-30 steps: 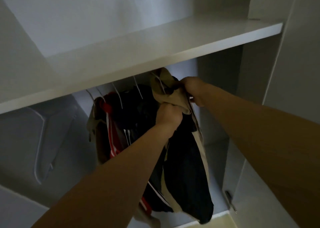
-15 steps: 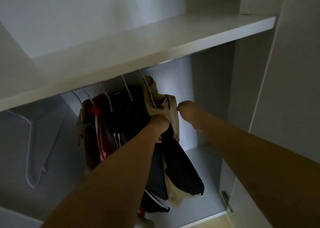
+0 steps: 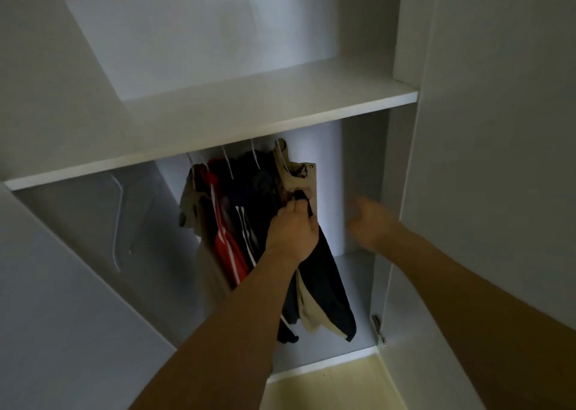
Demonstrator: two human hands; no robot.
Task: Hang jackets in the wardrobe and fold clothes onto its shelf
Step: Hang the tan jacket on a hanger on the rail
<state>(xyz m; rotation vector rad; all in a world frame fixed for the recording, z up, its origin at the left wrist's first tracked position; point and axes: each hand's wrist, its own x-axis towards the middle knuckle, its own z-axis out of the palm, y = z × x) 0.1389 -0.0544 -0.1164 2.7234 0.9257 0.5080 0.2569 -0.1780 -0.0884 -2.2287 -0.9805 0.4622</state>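
Note:
Several jackets hang on white wire hangers under the white wardrobe shelf (image 3: 218, 119). The rightmost is a beige and dark navy jacket (image 3: 324, 285); beside it hang a dark jacket with white stripes (image 3: 246, 219) and a red striped one (image 3: 224, 241). My left hand (image 3: 293, 228) pinches the front edge of the beige and navy jacket just below its collar. My right hand (image 3: 371, 219) is blurred, off the clothes, to the right of the jacket, with loose fingers holding nothing.
The wardrobe's right side panel (image 3: 402, 191) and open door (image 3: 498, 160) with a metal hinge (image 3: 378, 328) stand close to my right arm. The left door (image 3: 62, 285) is open too. A yellowish floor (image 3: 330, 388) shows below the wardrobe base.
My right hand let go of the jacket's collar and drew back to the right. My left hand stays on the jacket. The view pulled back and tilted, showing more of the shelf.

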